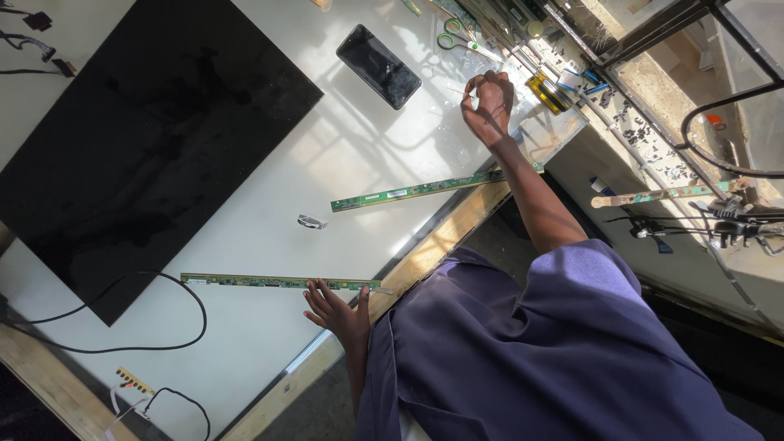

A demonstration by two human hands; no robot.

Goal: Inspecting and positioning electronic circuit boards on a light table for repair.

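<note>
My left hand [336, 312] lies flat with its fingers spread, the fingertips touching the near end of a long thin green circuit strip [269, 282] on the white table [269, 163]. My right hand [488, 100] is raised over the table's far corner, its fingers pinched on a thin pale stick [460, 91]. A second green circuit strip [412, 190] lies between the two hands, passing under my right forearm. A small silvery piece [311, 221] sits between the two strips.
A large black panel [147, 139] covers the table's left part. A dark phone [378, 65] and green-handled scissors [452, 34] lie near my right hand, a yellowish bottle [547, 90] beyond it. A black cable [175, 327] loops by the wooden edge [441, 237]. A third strip [661, 194] and tools rest on the side ledge.
</note>
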